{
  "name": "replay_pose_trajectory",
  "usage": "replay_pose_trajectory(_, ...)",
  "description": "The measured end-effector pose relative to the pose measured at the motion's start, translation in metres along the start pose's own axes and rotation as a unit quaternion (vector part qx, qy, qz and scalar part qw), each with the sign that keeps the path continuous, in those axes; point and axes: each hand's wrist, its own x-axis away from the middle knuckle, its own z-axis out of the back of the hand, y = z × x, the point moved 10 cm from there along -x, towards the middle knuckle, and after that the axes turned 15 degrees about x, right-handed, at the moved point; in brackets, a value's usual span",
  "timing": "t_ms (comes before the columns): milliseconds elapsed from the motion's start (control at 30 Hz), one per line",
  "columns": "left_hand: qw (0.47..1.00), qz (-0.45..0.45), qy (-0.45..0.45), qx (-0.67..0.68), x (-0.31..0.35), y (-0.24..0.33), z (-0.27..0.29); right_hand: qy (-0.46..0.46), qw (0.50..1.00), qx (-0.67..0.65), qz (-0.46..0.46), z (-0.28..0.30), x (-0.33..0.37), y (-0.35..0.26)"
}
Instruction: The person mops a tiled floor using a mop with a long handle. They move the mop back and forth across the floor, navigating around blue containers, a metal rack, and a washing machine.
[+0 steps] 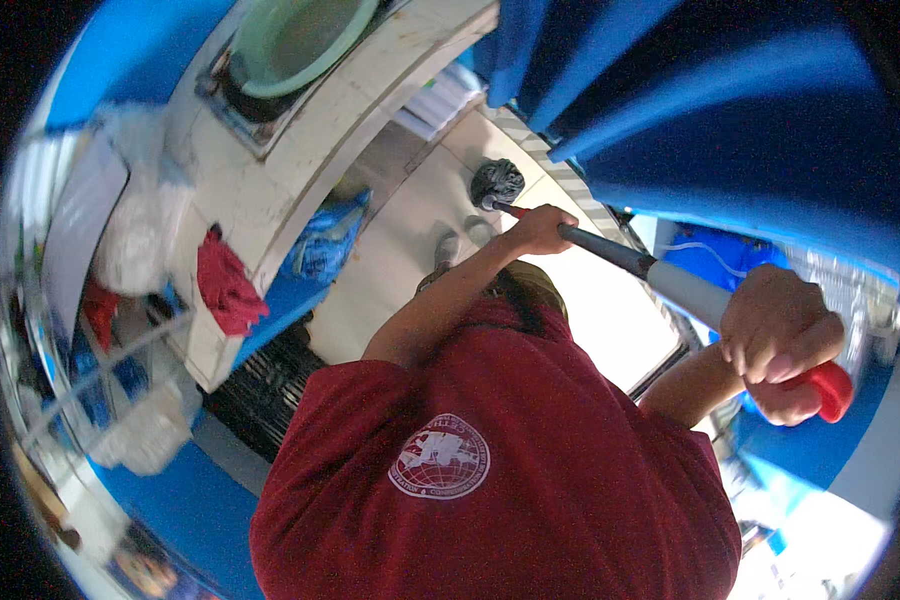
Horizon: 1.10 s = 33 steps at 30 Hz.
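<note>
A mop with a grey handle (pixel 610 247) slants from the far floor up toward me at the right. Its dark, stringy mop head (pixel 497 183) rests on the pale tiles, a little beyond my feet. My left hand (pixel 545 230) is closed round the lower part of the handle, near a red section. Higher up, my right hand (pixel 782 330) wraps round the upper end, just by the red end grip (pixel 831 390). Fingers of both hands are curled in.
On the left, a tiled counter (pixel 270 190) bears a green basin (pixel 305 45) and a red cloth (pixel 228 285). Beside it hangs a blue plastic bag (pixel 330 235). Blue curtains (pixel 710 120) hang at the far right, above a striped floor edge (pixel 555 170). Tiled floor (pixel 400 230) lies between.
</note>
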Motion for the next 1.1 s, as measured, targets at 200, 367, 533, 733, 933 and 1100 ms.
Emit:
replay_pose_trajectory(200,0.989,-0.001,-0.133,-0.065,0.027,0.001,-0.053,0.054,0.967,0.133,-0.209,-0.023,0.056,-0.056)
replay_pose_trajectory(367,0.944,-0.031,-0.279,-0.176,0.051,0.013,-0.127,0.295,0.874,0.34,-0.185,-0.054,0.119,-0.143)
replay_pose_trajectory(533,0.901,-0.081,-0.386,-0.179,0.068,0.002,-0.185,0.371,0.786,0.442,-0.221,-0.129,0.162,-0.156)
replay_pose_trajectory(733,0.879,-0.16,-0.424,-0.148,0.087,-0.002,-0.234,0.452,0.627,0.586,-0.242,-0.182,0.18,-0.161)
replay_pose_trajectory(933,0.888,-0.119,-0.404,-0.185,0.082,-0.02,-0.241,0.511,0.634,0.564,-0.135,-0.171,0.226,-0.192)
replay_pose_trajectory(1100,0.9,-0.099,-0.382,-0.184,0.061,-0.027,-0.204,0.529,0.694,0.481,-0.089,-0.139,0.262,-0.192)
